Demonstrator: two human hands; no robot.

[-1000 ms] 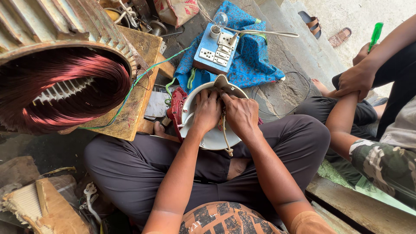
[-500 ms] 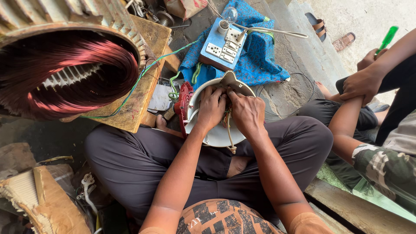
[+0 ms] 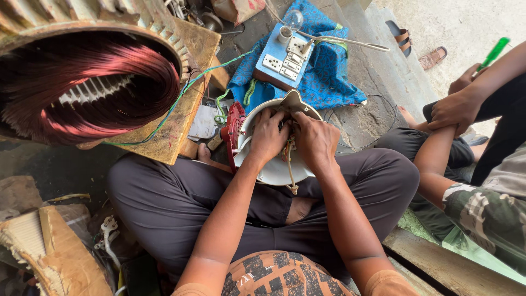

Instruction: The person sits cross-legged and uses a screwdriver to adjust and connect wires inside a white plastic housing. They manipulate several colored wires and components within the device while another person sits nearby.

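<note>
A round white appliance housing [image 3: 272, 171] with a red part at its left side rests on my crossed legs. My left hand [image 3: 267, 136] and my right hand [image 3: 315, 140] both press into its open middle, fingers curled around a bunch of pale wires [image 3: 289, 159]. A loose end of that wire hangs down over the white rim toward me. What the fingertips pinch is hidden under the hands.
A large motor stator with copper-red windings [image 3: 87, 82] sits on a wooden board [image 3: 175, 118] at left. A blue switchboard with a bulb [image 3: 285, 55] lies on blue cloth ahead. Another person sits at right, hands clasped [image 3: 457, 107], a green tool [image 3: 493, 53] beside them. Cardboard scraps lie lower left.
The view has shifted slightly closer and lower. My hands stay on the wires inside the white housing, with only small finger movement.
</note>
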